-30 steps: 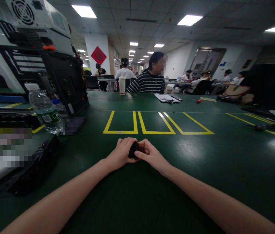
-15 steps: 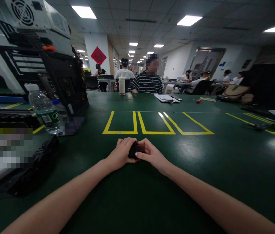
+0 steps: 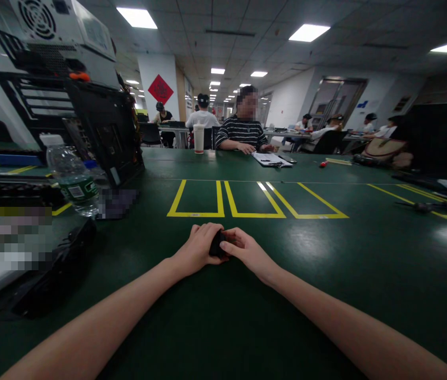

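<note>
Both my hands rest together on the dark green table (image 3: 326, 274), just in front of the yellow taped boxes (image 3: 247, 203). A small black object (image 3: 217, 244) sits between them. My left hand (image 3: 199, 248) is curled round its left side, fingers closed over the top. My right hand (image 3: 243, 250) pinches its right side with thumb and fingers. Most of the object is hidden by my fingers, and I cannot make out what it is.
A clear water bottle (image 3: 71, 177) and an open computer case (image 3: 89, 105) stand at the left, with black parts (image 3: 57, 269) lying nearer. Across the table sits a person in a striped shirt (image 3: 243, 132) beside a white cup (image 3: 198, 138) and a clipboard (image 3: 271, 159).
My hands and the black object have stayed put. The person in the striped shirt has turned and laid a hand on the table near the clipboard.
</note>
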